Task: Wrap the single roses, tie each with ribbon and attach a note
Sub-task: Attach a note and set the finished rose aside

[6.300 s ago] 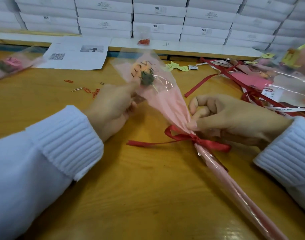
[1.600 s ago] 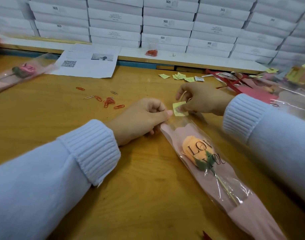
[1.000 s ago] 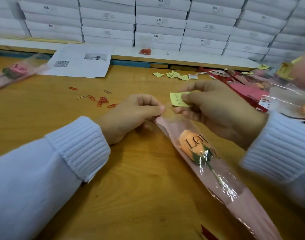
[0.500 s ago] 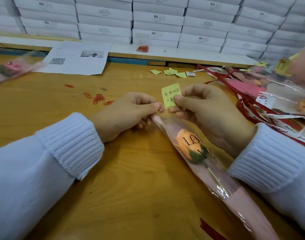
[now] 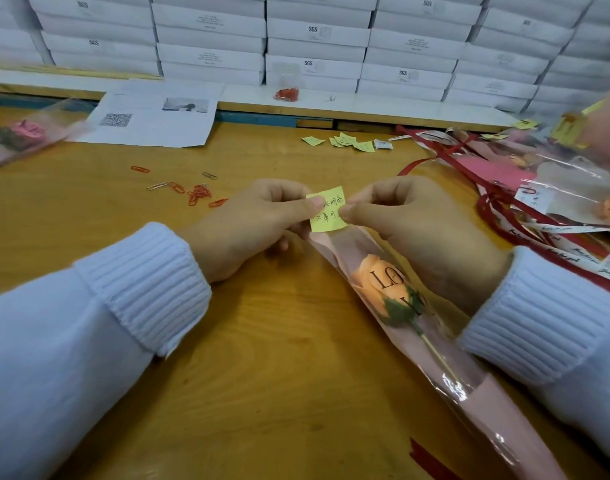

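The left hand (image 5: 258, 225) and right hand (image 5: 414, 230) each pinch one side of a small yellow handwritten paper note (image 5: 326, 210), right at the mouth of a clear-and-pink cellophane sleeve (image 5: 497, 417). The sleeve holds a peach rose (image 5: 374, 277) and lies on the wooden table (image 5: 279, 375), running toward five o'clock. Red paper clips (image 5: 198, 195) lie at ten o'clock of the hands.

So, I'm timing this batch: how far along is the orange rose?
Done: orange rose wrapped in its pink sleeve; red ribbon end shows low. In hand: left hand and right hand pinch the yellow note at the sleeve's mouth. Left: fastening it, likely with paper clips.
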`<move>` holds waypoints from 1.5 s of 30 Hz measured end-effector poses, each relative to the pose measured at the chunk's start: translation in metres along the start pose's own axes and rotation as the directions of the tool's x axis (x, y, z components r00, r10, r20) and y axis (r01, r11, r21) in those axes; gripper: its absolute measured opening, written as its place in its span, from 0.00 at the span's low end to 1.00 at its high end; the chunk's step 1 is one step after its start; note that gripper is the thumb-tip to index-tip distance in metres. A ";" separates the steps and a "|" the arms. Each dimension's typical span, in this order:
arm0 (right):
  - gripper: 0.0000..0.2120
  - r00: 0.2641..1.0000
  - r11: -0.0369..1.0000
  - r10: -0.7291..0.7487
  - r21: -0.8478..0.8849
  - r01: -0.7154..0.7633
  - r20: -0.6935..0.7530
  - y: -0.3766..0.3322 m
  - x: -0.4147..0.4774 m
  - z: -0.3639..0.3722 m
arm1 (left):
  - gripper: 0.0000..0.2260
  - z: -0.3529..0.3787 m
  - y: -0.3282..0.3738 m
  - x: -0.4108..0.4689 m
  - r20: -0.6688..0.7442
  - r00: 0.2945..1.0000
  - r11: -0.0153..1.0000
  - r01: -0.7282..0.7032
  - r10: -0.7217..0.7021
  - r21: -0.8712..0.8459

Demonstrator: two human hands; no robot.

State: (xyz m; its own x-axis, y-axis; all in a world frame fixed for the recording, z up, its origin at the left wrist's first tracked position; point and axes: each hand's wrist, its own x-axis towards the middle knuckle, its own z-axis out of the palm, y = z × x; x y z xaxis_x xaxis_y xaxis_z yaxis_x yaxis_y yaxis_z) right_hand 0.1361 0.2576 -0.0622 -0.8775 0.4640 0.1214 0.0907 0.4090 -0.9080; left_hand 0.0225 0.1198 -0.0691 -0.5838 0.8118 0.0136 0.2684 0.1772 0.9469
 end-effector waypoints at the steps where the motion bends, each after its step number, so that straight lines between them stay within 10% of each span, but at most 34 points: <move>1: 0.02 0.999 1.000 -0.029 -0.009 0.029 0.017 0.001 0.001 -0.001 | 0.10 0.000 0.000 0.000 0.006 1.000 1.000 -0.009 0.009 0.017; 11: 0.18 0.976 1.000 -0.004 0.012 0.001 0.219 0.008 0.017 -0.014 | 0.06 0.003 0.002 -0.004 0.042 0.999 0.994 -0.038 0.034 0.100; 14: 0.05 0.974 0.995 -0.095 0.004 0.096 0.204 0.006 0.017 -0.019 | 0.05 0.005 0.003 -0.004 0.028 0.999 0.997 -0.029 0.027 0.078; 25: 0.05 0.920 0.951 -0.308 0.102 0.292 0.242 -0.007 0.009 -0.026 | 0.05 0.008 0.002 -0.007 0.094 0.979 0.942 -0.146 0.182 -0.302; 45: 0.05 0.972 0.974 -0.219 -0.033 0.223 0.089 -0.003 0.007 -0.023 | 0.06 0.016 0.002 -0.010 0.018 0.981 0.980 -0.193 0.192 0.041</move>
State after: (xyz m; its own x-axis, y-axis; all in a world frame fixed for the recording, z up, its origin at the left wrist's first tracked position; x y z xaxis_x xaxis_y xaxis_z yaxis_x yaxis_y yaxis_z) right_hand 0.1407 0.2776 -0.0489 -0.9144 0.2910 0.2814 -0.0917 0.5283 -0.8441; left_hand 0.0407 0.1208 -0.0727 -0.5074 0.8406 0.1898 0.4072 0.0398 0.9125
